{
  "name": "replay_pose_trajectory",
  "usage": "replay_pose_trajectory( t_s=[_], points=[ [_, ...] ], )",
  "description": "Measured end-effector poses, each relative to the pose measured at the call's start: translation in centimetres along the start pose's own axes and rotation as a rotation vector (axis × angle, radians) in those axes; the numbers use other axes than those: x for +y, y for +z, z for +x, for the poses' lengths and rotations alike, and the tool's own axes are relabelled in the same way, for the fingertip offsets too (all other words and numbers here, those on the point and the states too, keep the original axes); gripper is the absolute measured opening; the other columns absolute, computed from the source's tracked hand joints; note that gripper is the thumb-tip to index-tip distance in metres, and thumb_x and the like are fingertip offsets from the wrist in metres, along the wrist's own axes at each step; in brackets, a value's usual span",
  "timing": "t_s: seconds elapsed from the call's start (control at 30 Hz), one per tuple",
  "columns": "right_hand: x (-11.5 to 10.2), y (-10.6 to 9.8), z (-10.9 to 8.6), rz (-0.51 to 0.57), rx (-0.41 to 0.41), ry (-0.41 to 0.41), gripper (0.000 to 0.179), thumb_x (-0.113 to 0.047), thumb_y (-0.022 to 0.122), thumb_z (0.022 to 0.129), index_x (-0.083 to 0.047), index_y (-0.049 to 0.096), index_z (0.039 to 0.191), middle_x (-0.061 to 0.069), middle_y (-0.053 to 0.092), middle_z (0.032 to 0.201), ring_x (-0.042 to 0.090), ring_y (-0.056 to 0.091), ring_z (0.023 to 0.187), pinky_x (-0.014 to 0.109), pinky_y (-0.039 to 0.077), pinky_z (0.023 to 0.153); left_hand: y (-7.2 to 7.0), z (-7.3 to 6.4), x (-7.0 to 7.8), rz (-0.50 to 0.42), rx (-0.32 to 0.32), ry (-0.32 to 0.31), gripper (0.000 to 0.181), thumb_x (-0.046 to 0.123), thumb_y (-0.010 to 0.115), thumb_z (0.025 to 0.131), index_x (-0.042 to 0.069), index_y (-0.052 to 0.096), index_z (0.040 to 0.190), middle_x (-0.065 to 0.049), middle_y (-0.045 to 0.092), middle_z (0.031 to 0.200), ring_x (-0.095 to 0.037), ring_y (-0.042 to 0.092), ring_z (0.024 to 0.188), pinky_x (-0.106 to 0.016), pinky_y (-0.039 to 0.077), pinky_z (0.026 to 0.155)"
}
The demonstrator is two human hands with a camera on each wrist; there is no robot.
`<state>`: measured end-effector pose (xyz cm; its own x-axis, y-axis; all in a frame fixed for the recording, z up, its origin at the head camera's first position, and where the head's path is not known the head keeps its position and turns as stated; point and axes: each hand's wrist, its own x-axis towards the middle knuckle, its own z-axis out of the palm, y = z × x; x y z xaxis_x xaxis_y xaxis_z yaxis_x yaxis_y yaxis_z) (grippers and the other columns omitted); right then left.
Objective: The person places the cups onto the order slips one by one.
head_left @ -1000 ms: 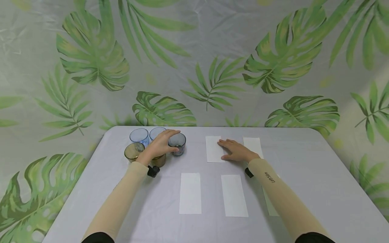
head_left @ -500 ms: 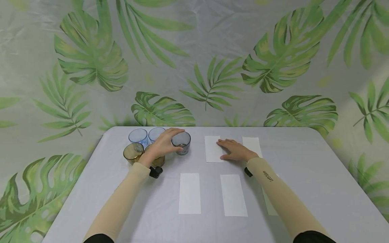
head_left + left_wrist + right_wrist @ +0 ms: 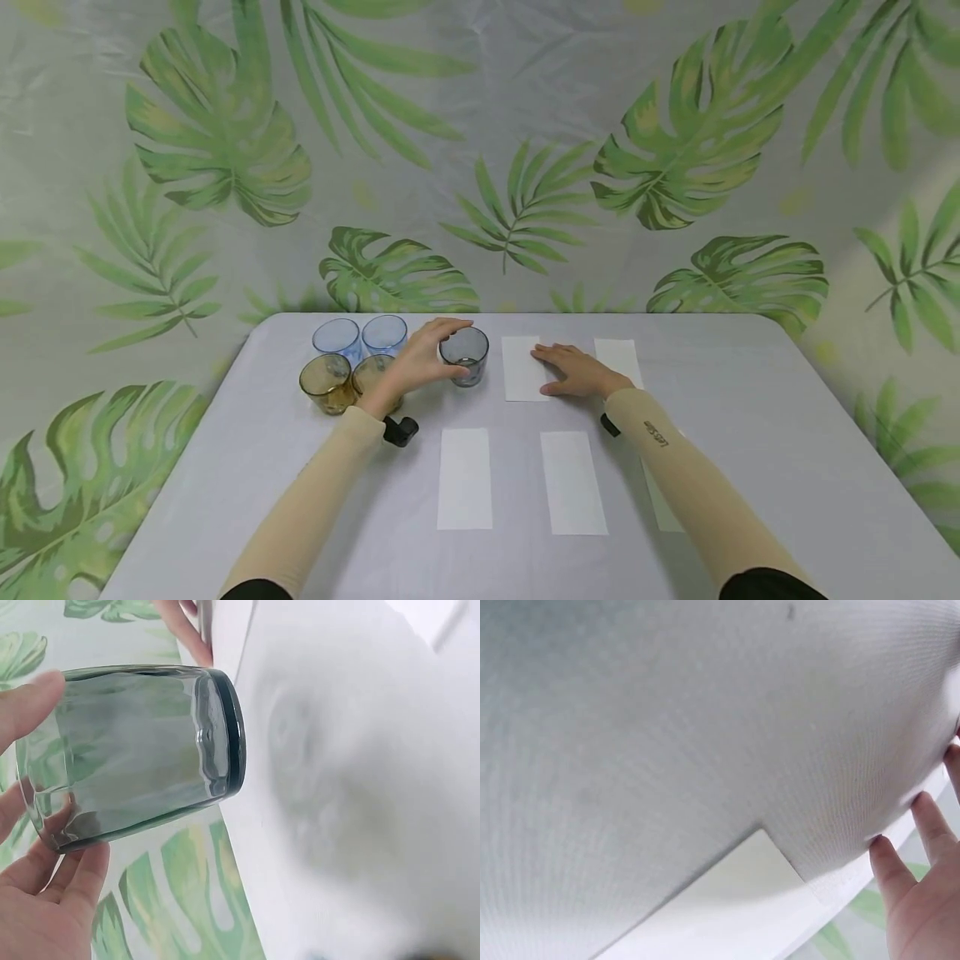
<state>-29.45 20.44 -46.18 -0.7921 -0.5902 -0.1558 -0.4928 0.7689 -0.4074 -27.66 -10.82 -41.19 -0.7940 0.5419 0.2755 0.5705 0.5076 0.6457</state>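
Observation:
My left hand (image 3: 420, 354) grips a smoky grey glass tumbler (image 3: 467, 358) near its rim, thumb on one side and fingers on the other. In the left wrist view the tumbler's thick base shows a gap to the white cloth, where a soft shadow falls. My right hand (image 3: 581, 372) lies with its fingers spread over the right part of a white paper card (image 3: 520, 371), just right of the tumbler. In the right wrist view the right fingertips (image 3: 885, 847) press down at the white surface, with a card corner (image 3: 727, 900) nearby.
Two blue glasses (image 3: 336, 335) stand at the back left, behind two amber glasses (image 3: 327, 387), one partly hidden by my left hand. More white cards lie on the cloth: one behind my right wrist (image 3: 617, 357), several in a front row (image 3: 465, 479). A leaf-print backdrop (image 3: 517, 208) rises behind the table.
My left hand has carried the grey tumbler rightward, away from the other glasses and closer to the back card. My right hand has stayed in place on the card.

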Motion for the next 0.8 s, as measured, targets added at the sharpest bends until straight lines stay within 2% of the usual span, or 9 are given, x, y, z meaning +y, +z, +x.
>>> replay_pose_trajectory(
  t_s=[0.2, 0.5, 0.8],
  points=[
    [-0.1, 0.2, 0.1, 0.002, 0.004, -0.006, 0.073, -0.034, 0.065, 0.091, 0.000, 0.032, 0.148, 0.018, 0.027, 0.153, 0.043, 0.019, 0.138, 0.059, 0.018, 0.112, 1.2, 0.7, 0.5, -0.052, 0.014, -0.011, 0.073, 0.017, 0.082, 0.077, 0.008, 0.047, 0.141, -0.013, 0.046, 0.139, -0.037, 0.048, 0.118, -0.048, 0.045, 0.095],
    [0.3, 0.2, 0.4, 0.004, -0.024, 0.039, 0.074, -0.036, 0.064, 0.092, -0.004, 0.030, 0.149, 0.015, 0.025, 0.154, 0.040, 0.017, 0.140, 0.057, 0.017, 0.113, 3.0, 2.2, 1.1, -0.089, 0.028, -0.028, 0.073, 0.019, 0.082, 0.077, 0.012, 0.048, 0.141, -0.011, 0.047, 0.139, -0.034, 0.048, 0.120, -0.047, 0.044, 0.097],
    [0.5, 0.1, 0.4, 0.004, -0.026, 0.048, 0.074, -0.037, 0.064, 0.091, -0.005, 0.031, 0.149, 0.014, 0.026, 0.154, 0.040, 0.018, 0.140, 0.057, 0.018, 0.113, 4.8, 3.6, 1.4, -0.073, 0.057, -0.034, 0.073, 0.021, 0.083, 0.076, 0.010, 0.049, 0.140, -0.011, 0.047, 0.139, -0.028, 0.047, 0.122, -0.047, 0.043, 0.099]
  ],
)
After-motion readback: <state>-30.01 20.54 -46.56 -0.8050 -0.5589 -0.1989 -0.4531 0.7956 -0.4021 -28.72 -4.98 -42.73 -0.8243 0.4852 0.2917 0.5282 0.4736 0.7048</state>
